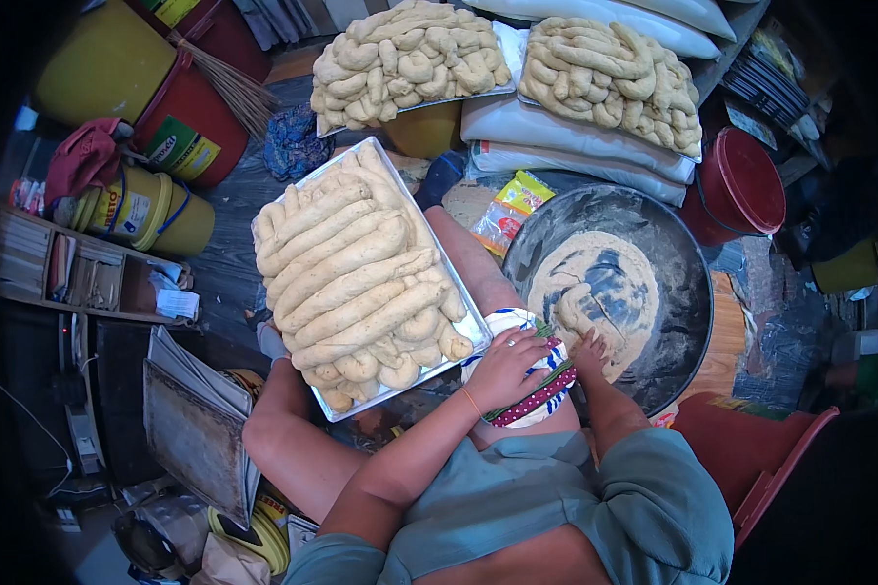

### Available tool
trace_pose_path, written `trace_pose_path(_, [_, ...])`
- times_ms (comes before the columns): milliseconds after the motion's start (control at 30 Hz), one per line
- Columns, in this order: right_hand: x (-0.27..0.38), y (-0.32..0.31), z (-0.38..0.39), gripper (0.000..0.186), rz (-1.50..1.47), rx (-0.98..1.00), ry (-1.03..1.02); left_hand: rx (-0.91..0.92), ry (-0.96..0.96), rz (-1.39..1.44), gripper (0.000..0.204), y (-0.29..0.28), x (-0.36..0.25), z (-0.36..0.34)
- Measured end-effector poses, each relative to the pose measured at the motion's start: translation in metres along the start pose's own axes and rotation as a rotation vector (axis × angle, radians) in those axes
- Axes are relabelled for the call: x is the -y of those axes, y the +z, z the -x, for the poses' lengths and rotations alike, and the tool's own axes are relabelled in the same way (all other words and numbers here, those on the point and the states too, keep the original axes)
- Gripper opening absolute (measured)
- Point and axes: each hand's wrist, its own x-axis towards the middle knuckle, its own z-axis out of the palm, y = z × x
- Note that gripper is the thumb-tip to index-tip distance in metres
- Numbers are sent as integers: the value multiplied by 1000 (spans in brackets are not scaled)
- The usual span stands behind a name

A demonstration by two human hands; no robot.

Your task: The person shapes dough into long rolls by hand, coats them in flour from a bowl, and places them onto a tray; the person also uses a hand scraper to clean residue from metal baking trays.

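Observation:
My left hand [513,363] rests with loosely spread fingers on a striped and dotted cloth bundle [528,397] over my lap. My right hand [590,353] is in the wide dark basin [675,302], fingers apart, at the edge of a short piece of dough [576,306] lying in pale powder. To the left, close beside my left hand, a metal tray [470,330] is heaped with long dough ropes [351,263] and shorter twisted pieces at its near end.
Two more dough-laden trays [410,63] [605,83] sit at the back beside stacked sacks [576,136]. Buckets [737,180] [185,127], a plastic packet [512,205], a broom [229,83], a wooden crate [93,261] and leaning metal pans [190,429] surround my legs.

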Motion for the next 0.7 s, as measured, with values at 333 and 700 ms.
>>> trace_pose_path(333, [11, -32, -2, 83, -5, 12, 73, -8, 9, -5, 33, 1, 1, 0])
trace_pose_path(700, [-62, -23, -49, 65, -457, 3, -8, -19, 55, 37, 34, 5, -3, -7])
